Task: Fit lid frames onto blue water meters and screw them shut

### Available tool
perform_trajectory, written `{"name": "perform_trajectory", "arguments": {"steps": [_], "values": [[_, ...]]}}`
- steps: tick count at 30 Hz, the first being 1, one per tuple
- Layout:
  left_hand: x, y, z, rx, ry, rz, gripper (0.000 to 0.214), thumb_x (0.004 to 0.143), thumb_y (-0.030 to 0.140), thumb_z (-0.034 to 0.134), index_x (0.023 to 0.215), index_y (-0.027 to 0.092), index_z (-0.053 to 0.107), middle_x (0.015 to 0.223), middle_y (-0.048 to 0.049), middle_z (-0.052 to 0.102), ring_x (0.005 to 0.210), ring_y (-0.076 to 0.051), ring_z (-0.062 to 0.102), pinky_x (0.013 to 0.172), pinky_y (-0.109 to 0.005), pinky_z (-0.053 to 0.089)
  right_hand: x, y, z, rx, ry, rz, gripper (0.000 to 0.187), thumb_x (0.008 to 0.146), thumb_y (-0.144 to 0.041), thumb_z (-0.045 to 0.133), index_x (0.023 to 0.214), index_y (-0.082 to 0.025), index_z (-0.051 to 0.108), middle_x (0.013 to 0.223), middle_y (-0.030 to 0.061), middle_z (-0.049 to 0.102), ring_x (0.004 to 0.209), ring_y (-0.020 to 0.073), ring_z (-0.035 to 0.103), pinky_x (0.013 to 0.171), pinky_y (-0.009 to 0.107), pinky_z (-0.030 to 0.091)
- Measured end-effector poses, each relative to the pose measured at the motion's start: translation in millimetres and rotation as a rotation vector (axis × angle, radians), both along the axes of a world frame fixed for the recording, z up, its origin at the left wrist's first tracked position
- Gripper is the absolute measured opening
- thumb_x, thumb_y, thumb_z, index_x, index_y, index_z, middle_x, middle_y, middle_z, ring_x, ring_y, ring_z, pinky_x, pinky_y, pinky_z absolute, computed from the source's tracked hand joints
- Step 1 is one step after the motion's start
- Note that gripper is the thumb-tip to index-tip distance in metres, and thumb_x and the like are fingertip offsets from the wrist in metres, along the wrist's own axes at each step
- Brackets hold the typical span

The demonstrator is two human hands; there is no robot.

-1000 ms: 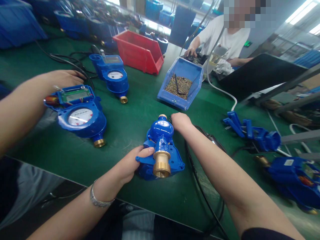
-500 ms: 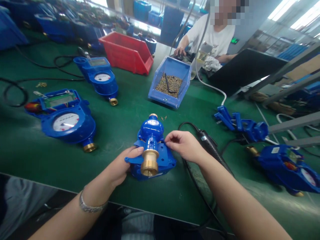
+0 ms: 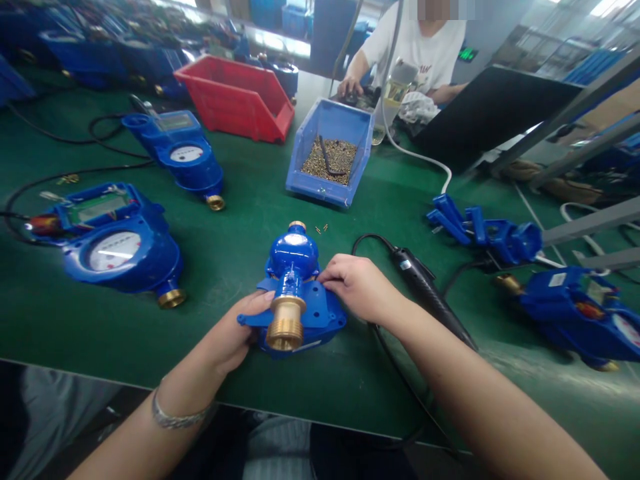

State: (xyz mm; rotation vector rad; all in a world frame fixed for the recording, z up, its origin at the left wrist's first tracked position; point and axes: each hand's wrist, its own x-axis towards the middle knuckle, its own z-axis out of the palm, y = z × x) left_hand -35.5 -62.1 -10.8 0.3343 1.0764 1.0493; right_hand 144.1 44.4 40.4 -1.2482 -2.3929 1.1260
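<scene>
A blue water meter (image 3: 294, 267) with brass threaded ends lies upside down on the green table in front of me. My left hand (image 3: 249, 325) grips its left side, thumb on top of the blue flange. My right hand (image 3: 357, 287) is closed in a pinch against the meter's right side, beside the round body. Whatever its fingertips hold is too small or hidden to make out. Just beyond the meter lie a few small brass screws (image 3: 321, 229). To the right of my right hand rests a black electric screwdriver (image 3: 430, 293) with its cable.
A blue bin (image 3: 295, 180) of small brass screws holds a black hex key (image 3: 330, 160). Beside it stands a red bin (image 3: 230, 100). More water meters (image 3: 120, 247) sit left and right (image 3: 575, 313). Blue plastic parts (image 3: 485, 230) lie at right. Across the table a person (image 3: 420, 47) works.
My view has shifted slightly, so the table items appear a little displaced. Both hands keep their places on the water meter, the right fingertips still pinched at its side.
</scene>
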Motion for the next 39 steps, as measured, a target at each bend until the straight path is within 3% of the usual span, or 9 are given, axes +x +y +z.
{"name": "perform_trajectory", "arguments": {"steps": [3,8,13,19,24,29,32,36,39], "values": [[-0.4,0.1,-2.2,-0.001,-0.036,-0.005,0.014,0.072,0.030,0.070,0.078,0.017,0.069,0.075,-0.0004,0.071,0.067,-0.015,0.062,0.072,-0.024,0.050,12.5,-5.1,5.6,-0.079,0.103,-0.118,0.015,0.071,-0.003,0.067,0.080,-0.015,0.066,0.068,-0.0013,0.062,0.063,0.0115,0.059,0.062,0.024,0.048],[0.0,0.5,-1.2,0.010,-0.036,-0.025,0.016,0.074,0.029,0.067,0.085,0.017,0.071,0.079,-0.0018,0.071,0.073,-0.016,0.064,0.075,-0.025,0.051,34.6,-27.0,5.8,-0.241,0.231,-0.225,0.014,0.066,-0.014,0.074,0.060,-0.016,0.062,0.056,-0.0023,0.060,0.051,0.0106,0.054,0.050,0.021,0.043],[2.3,0.9,6.9,0.039,-0.036,0.016,0.013,0.065,0.027,0.074,0.072,0.016,0.071,0.069,-0.0001,0.069,0.064,-0.014,0.060,0.071,-0.022,0.051,40.6,-41.5,-5.5,0.054,0.225,-0.045,0.012,0.072,-0.008,0.071,0.064,-0.017,0.067,0.066,0.0000,0.064,0.062,0.0114,0.060,0.059,0.021,0.046],[2.2,1.0,3.8,0.068,-0.029,0.003,0.021,0.068,0.026,0.071,0.086,0.015,0.072,0.070,-0.0015,0.070,0.065,-0.016,0.061,0.075,-0.025,0.051,38.2,-53.0,-14.0,0.421,0.224,0.078,0.016,0.087,-0.017,0.059,0.074,-0.013,0.068,0.071,0.0047,0.063,0.066,0.0134,0.060,0.062,0.022,0.049],[-0.1,0.3,3.8,-0.013,-0.012,-0.019,0.017,0.066,0.029,0.073,0.078,0.015,0.071,0.076,-0.0023,0.072,0.070,-0.016,0.064,0.069,-0.023,0.052,52.3,-54.1,-11.1,0.491,0.101,0.167,0.025,0.093,-0.020,0.045,0.093,-0.012,0.069,0.081,0.0078,0.063,0.074,0.0148,0.061,0.067,0.023,0.051],[-1.1,1.7,7.0,-0.070,0.006,-0.037,0.020,0.060,0.027,0.077,0.074,0.015,0.069,0.072,-0.0017,0.071,0.066,-0.016,0.063,0.063,-0.021,0.052,86.4,-33.4,-18.4,0.533,-0.611,-0.440,0.041,0.084,-0.019,0.058,0.123,-0.007,0.056,0.103,0.0222,0.058,0.096,0.0341,0.058,0.080,0.046,0.050],[-0.7,3.7,5.4,-0.051,0.022,-0.077,0.024,0.064,0.030,0.076,0.082,0.015,0.069,0.078,-0.0036,0.072,0.071,-0.017,0.065,0.065,-0.023,0.053,103.9,-23.9,-30.9,0.420,-0.825,-0.598,0.060,0.080,-0.020,0.060,0.136,-0.006,0.042,0.098,0.0269,0.058,0.089,0.0425,0.059,0.067,0.052,0.050],[4.1,6.4,0.9,-0.034,-0.028,-0.181,0.032,0.073,0.033,0.070,0.099,0.014,0.067,0.092,-0.0076,0.073,0.084,-0.022,0.067,0.078,-0.030,0.054,123.7,-16.8,-29.6,0.347,-0.761,-0.637,0.060,0.084,-0.023,0.055,0.139,-0.011,0.037,0.099,0.0202,0.062,0.084,0.0344,0.064,0.071,0.047,0.052],[10.3,7.9,-0.4,-0.024,-0.060,-0.231,0.037,0.076,0.034,0.067,0.107,0.014,0.064,0.102,-0.0097,0.071,0.094,-0.024,0.066,0.086,-0.033,0.052,132.7,-12.9,0.2,0.323,-0.201,-0.775,0.061,0.078,-0.030,0.061,0.133,-0.017,0.040,0.099,0.0119,0.064,0.084,0.0267,0.066,0.079,0.043,0.053]]}}
